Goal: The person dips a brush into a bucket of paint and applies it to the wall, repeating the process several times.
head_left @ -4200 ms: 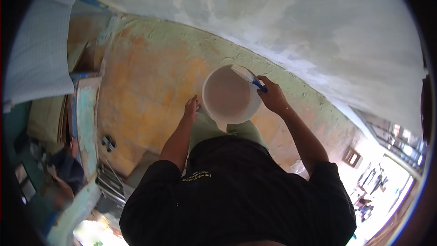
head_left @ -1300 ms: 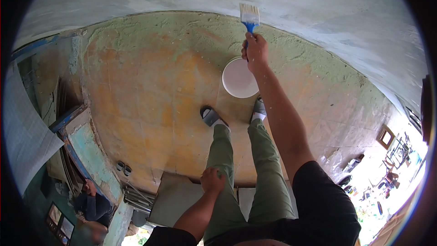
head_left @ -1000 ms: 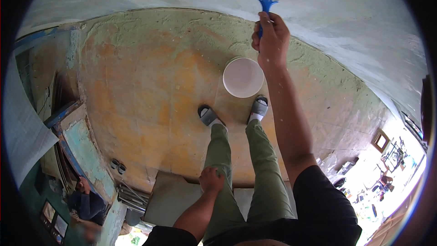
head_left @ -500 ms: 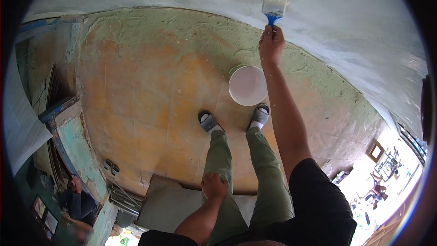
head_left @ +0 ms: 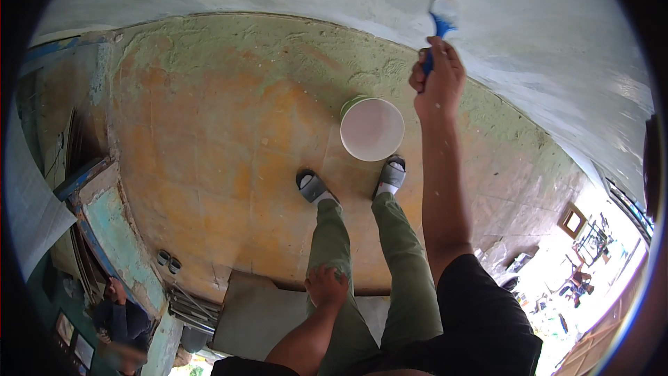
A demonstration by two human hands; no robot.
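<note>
My right hand's (head_left: pixel 437 78) grip wraps the blue brush (head_left: pixel 440 26), bristles on the pale wall (head_left: pixel 550 42) above the white bucket (head_left: pixel 346 113) at my feet (head_left: pixel 392 175), left hand (head_left: pixel 327 284) slack on my thigh (head_left: pixel 332 247); I'd judge light, even, overlapping strokes best.

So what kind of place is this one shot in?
Probably a building being repainted: a rough plastered wall partly coated whitish, a brush pressed to it in the right hand, and a bucket of white paint on a worn, stained concrete floor.

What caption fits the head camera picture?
Right hand holds a blue paintbrush against the wall; left hand rests on a thigh; bucket nearby.
</note>
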